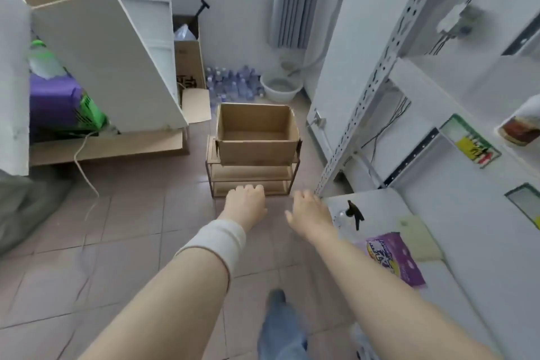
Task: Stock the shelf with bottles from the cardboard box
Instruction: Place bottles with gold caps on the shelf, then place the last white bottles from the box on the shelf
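Observation:
An open cardboard box (pixel 257 152) sits on a small wooden rack (pixel 251 181) on the tiled floor ahead; I see no bottles inside it. Both my arms reach toward it. My left hand (pixel 245 203), with a white wrap on the wrist, hangs in front of the rack with fingers loosely curled, holding nothing. My right hand (pixel 306 210) is beside it, fingers relaxed and empty. The white metal shelf (pixel 380 76) rises on the right. A bottle (pixel 523 126) lies on an upper shelf board at the right edge.
Many small water bottles (pixel 233 83) stand on the floor by the far wall, beside a white basin (pixel 280 86). Leaning white boards (pixel 111 67) and cartons crowd the left. A spray bottle (pixel 352 213) and purple packet (pixel 394 257) lie on the lowest shelf board.

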### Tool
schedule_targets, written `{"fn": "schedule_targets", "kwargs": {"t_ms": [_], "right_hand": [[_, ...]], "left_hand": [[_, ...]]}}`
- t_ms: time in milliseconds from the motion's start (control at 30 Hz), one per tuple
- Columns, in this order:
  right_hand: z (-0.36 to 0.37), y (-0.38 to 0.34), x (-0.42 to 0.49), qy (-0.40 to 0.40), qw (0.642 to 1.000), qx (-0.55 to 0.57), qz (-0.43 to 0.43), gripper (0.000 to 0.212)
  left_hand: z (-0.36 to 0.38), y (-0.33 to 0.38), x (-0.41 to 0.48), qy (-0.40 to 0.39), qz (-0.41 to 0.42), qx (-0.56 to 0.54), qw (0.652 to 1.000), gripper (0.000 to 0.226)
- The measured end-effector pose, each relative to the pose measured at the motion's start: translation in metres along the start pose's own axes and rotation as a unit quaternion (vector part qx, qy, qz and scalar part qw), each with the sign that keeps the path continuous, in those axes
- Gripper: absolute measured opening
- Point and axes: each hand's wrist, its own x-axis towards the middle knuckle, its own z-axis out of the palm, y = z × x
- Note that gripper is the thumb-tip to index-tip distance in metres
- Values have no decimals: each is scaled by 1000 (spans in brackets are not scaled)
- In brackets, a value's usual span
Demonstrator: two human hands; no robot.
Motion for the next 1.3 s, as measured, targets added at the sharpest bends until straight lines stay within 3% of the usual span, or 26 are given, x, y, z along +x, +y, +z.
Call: {"fn": "schedule_targets", "kwargs": {"t_ms": [133, 267, 467, 633, 967, 1300], "right_hand": [[73, 9, 46, -109, 994, -13, -8, 43], [99, 27, 80, -198, 980, -10, 0, 40], [98, 38, 150, -272, 961, -42, -5, 40], [82, 23, 245, -283, 958, -49, 8, 41], [12, -23, 444, -197, 977, 28, 81, 42], [21, -31, 565, -253, 965, 42, 58, 41]], "left_hand": [[73, -20, 45, -102, -38, -7, 994, 39], [101, -25, 77, -186, -73, -34, 979, 36], [98, -43, 143, -220, -121, -88, 964, 37], [80, -74, 222, -213, -128, -96, 964, 36], [5, -152, 406, -180, -80, -80, 977, 37], [8, -161, 539, -246, -92, -118, 958, 34]]}}
